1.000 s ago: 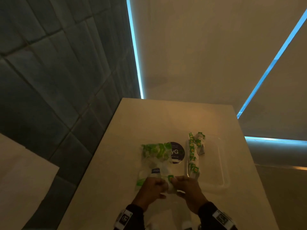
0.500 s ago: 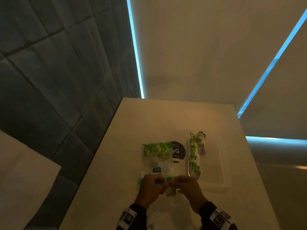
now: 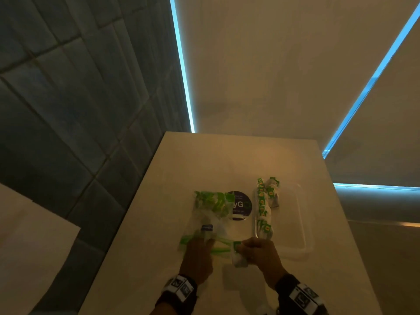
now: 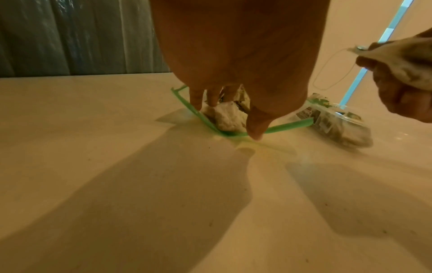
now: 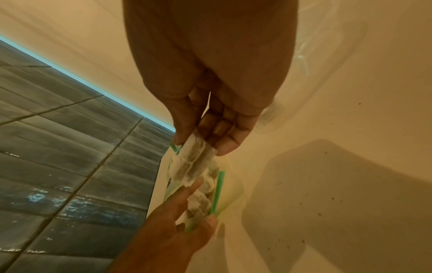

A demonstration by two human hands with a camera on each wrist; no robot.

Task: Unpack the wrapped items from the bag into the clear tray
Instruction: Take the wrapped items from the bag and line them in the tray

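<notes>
A clear zip bag (image 3: 211,214) with a green zip strip (image 4: 287,125) lies on the beige table (image 3: 227,160), holding green-and-white wrapped items. My left hand (image 3: 202,243) rests on its near mouth; the thumb presses the strip and the fingers reach over the other lip. Just right of the mouth, my right hand (image 3: 247,248) pinches a small white wrapped item (image 5: 194,162) between thumb and fingers. The clear tray (image 3: 302,223) lies to the right, with wrapped items (image 3: 263,208) along its left side.
A dark round sticker (image 3: 242,204) shows between bag and tray. The table's left edge drops to a dark tiled floor (image 3: 79,133). A pale surface (image 3: 27,246) stands at the lower left. Bare tabletop lies beyond the bag.
Both hands were together at the bag's mouth. Now my right hand has drawn away to the right with a white wrapped item, and my left hand stays on the mouth.
</notes>
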